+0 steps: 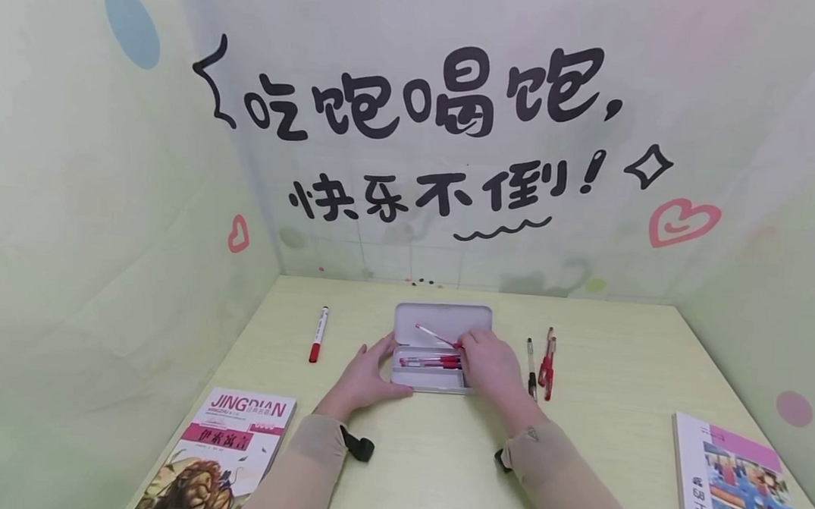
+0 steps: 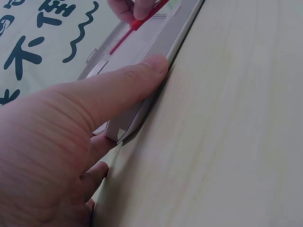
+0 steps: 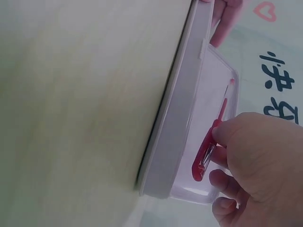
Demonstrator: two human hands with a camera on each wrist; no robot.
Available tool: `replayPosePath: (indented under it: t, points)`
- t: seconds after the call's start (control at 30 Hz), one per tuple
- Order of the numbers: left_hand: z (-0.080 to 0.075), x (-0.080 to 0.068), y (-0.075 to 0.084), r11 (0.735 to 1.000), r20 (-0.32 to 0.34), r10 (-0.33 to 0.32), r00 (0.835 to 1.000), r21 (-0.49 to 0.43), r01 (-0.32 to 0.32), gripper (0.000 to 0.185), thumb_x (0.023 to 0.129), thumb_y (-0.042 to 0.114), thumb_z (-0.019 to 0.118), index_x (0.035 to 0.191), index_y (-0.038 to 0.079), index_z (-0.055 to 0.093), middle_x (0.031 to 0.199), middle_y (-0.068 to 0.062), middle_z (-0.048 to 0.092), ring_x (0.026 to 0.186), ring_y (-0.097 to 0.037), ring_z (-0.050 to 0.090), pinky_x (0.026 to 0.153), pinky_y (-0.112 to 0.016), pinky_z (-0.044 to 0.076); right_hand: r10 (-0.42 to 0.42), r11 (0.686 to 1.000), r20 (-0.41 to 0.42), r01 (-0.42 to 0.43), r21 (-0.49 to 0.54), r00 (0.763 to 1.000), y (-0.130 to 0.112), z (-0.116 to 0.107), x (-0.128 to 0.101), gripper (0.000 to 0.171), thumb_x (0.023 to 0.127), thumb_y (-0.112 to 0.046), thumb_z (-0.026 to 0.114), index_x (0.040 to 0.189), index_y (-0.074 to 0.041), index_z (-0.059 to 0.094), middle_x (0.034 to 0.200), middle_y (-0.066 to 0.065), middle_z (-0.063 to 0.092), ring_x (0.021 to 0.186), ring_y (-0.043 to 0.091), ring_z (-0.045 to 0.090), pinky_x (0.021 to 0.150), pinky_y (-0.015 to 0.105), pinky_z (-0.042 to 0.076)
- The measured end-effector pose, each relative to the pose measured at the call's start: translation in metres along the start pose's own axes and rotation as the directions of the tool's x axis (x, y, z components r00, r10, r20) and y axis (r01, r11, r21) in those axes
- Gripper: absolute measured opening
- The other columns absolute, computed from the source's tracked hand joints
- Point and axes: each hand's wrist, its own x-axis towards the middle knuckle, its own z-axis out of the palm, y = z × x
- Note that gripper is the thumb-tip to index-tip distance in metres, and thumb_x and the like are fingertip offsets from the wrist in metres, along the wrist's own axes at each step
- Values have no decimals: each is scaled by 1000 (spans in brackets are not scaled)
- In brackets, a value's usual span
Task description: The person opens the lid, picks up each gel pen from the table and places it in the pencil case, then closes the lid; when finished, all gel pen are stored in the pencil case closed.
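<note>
Right hand (image 1: 488,364) pinches a light, slippery red pen (image 1: 436,335) near its end; left hand (image 1: 370,374), fingers straight, steadies the rigid pencil case (image 1: 439,317) mid-desk.

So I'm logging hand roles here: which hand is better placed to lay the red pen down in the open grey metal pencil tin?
The right hand: it already pinches the red pen above the open grey metal pencil tin. The left hand rests against the tin's left end, steadying it.
</note>
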Motion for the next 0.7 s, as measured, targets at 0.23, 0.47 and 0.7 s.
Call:
replayPosePath:
  t: [0.23, 0.47, 0.7]
  points:
    - [-1, -2, 3, 1000, 1, -21, 1000, -12, 21, 124, 75, 55, 100, 175, 31, 31, 174, 5, 50, 171, -35, 29, 144, -59, 11, -41, 998, 105, 47, -49, 994, -11, 1, 10, 9, 103, -14, 75, 112, -12, 76, 113, 4, 75, 103, 23, 71, 92, 43, 68]
    - [0, -1, 1, 1000, -1, -9, 1000, -6, 9, 124, 75, 56, 99, 175, 30, 30, 173, 4, 50, 170, -33, 32, 145, -58, 11, -66, 990, 161, 85, -113, 985, -16, 2, 14, 20, 101, -6, 75, 119, -14, 76, 118, 3, 75, 109, 23, 69, 104, 41, 65]
    - [-2, -2, 3, 1000, -3, 8, 1000, -4, -8, 124, 76, 55, 99, 175, 32, 29, 173, 5, 50, 168, -30, 36, 145, -55, 9, -55, 988, 214, 84, -128, 975, -14, 8, 16, 25, 99, -3, 74, 118, -18, 75, 118, 2, 73, 107, 21, 66, 102, 40, 64]
